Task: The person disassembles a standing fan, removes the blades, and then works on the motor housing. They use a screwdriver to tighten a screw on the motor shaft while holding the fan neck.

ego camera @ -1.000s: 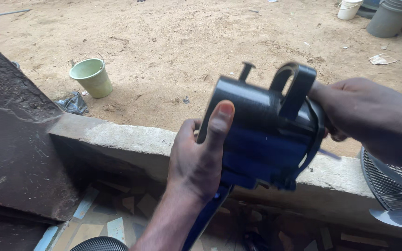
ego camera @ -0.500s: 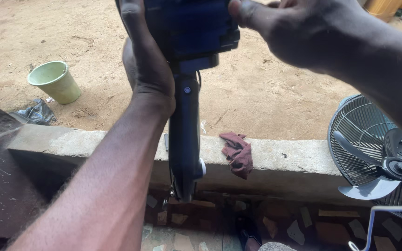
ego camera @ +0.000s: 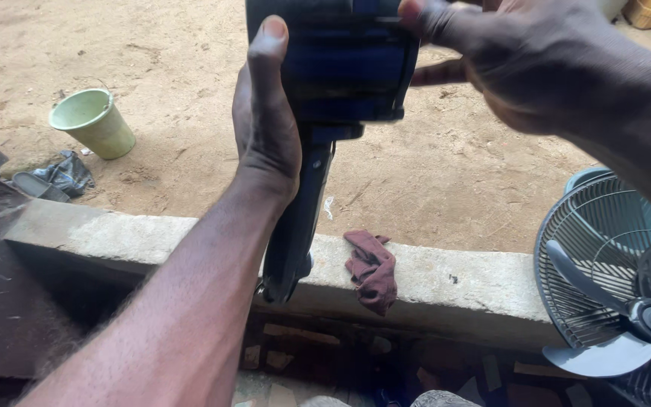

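While left hand keeps tight grip on blue fan body, right hand pinches its top edge; rag on ledge below.

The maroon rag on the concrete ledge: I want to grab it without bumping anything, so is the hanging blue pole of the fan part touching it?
Apart. The head view shows bare concrete between the maroon rag and the blue pole.
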